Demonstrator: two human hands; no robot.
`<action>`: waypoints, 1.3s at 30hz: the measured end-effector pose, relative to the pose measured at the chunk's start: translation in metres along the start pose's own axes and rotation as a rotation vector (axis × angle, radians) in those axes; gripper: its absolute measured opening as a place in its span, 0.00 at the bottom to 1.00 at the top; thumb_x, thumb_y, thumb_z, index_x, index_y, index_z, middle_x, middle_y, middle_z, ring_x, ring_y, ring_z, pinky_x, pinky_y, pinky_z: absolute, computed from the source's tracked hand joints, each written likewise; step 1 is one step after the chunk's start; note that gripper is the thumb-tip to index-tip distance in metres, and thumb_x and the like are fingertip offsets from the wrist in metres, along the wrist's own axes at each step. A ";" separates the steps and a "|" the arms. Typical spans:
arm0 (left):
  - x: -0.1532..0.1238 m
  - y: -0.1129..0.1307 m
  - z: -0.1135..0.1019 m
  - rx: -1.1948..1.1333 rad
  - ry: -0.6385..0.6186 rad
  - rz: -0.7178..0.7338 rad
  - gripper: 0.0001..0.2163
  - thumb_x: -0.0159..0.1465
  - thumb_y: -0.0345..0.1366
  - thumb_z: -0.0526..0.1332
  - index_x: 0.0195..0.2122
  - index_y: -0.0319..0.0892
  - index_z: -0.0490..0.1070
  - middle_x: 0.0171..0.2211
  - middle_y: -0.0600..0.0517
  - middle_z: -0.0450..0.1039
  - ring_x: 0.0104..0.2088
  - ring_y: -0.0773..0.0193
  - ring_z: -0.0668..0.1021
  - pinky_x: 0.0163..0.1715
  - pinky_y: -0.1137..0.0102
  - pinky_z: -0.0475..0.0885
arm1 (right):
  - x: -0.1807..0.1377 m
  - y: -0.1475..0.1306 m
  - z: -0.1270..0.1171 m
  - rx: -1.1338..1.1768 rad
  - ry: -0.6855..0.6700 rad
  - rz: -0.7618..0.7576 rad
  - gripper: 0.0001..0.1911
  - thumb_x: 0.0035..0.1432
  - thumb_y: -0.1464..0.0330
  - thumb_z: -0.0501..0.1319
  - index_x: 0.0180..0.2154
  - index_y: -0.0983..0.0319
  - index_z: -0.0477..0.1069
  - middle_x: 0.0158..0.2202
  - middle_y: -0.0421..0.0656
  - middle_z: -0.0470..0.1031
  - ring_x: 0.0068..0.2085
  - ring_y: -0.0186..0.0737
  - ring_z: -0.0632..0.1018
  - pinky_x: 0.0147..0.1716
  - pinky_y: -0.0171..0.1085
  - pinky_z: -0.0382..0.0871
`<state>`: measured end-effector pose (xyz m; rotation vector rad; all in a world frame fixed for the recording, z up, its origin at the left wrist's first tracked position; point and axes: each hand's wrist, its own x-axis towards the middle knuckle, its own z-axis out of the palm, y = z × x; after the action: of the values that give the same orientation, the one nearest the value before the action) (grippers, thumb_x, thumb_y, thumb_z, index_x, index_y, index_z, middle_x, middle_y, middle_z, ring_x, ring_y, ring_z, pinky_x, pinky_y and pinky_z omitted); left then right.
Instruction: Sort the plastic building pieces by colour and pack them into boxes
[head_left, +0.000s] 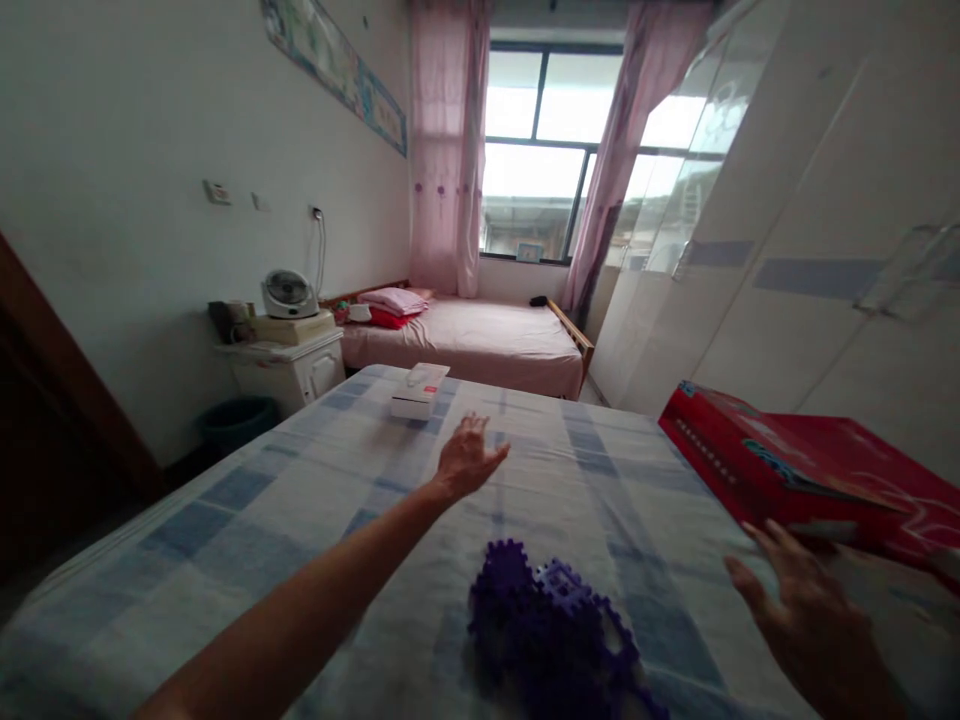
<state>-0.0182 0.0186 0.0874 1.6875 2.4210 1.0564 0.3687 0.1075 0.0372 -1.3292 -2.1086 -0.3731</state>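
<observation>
My left hand [469, 457] stretches out over the checked bed sheet [315, 500], fingers spread and nothing in them. Just beyond it, a little to the left, lies a white box [420, 391] with a red mark. My right hand [806, 595] is at the right, fingers apart and empty, near the side of a large red box [780, 470]; whether it touches the box I cannot tell. Between my arms, close to me, a heap of purple interlocking pieces [551, 635] with toothed edges lies on the sheet, its near end cut off by the frame.
Beyond this bed stands another with a pink sheet [480, 345]. At the left are a white nightstand [319, 370] carrying a small fan [289, 293] and a dark bin [238, 422]. A white wardrobe [810, 330] lines the right side.
</observation>
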 end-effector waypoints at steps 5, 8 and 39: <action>0.058 -0.068 -0.036 0.190 0.178 -0.369 0.42 0.50 0.57 0.60 0.60 0.34 0.53 0.63 0.30 0.43 0.62 0.39 0.50 0.56 0.48 0.53 | -0.006 -0.018 0.030 0.026 -0.044 -0.063 0.26 0.59 0.56 0.43 0.51 0.64 0.63 0.55 0.53 0.64 0.54 0.50 0.68 0.47 0.48 0.66; 0.082 -0.099 -0.037 0.173 0.174 -0.501 0.45 0.46 0.58 0.63 0.59 0.36 0.53 0.63 0.29 0.41 0.62 0.34 0.49 0.53 0.43 0.52 | -0.012 -0.019 0.032 0.048 -0.083 -0.065 0.23 0.59 0.58 0.44 0.51 0.62 0.62 0.56 0.51 0.64 0.55 0.49 0.67 0.47 0.48 0.65; -0.024 0.080 0.042 -0.174 -0.252 -0.019 0.15 0.59 0.46 0.52 0.38 0.43 0.71 0.38 0.42 0.74 0.43 0.48 0.75 0.44 0.57 0.65 | -0.009 -0.056 -0.014 0.291 -0.325 0.029 0.20 0.58 0.64 0.50 0.51 0.63 0.65 0.56 0.51 0.62 0.57 0.46 0.64 0.53 0.50 0.57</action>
<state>0.0736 0.0355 0.0886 1.6281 2.1214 0.9553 0.3270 0.0681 0.0474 -1.3117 -2.2934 0.1716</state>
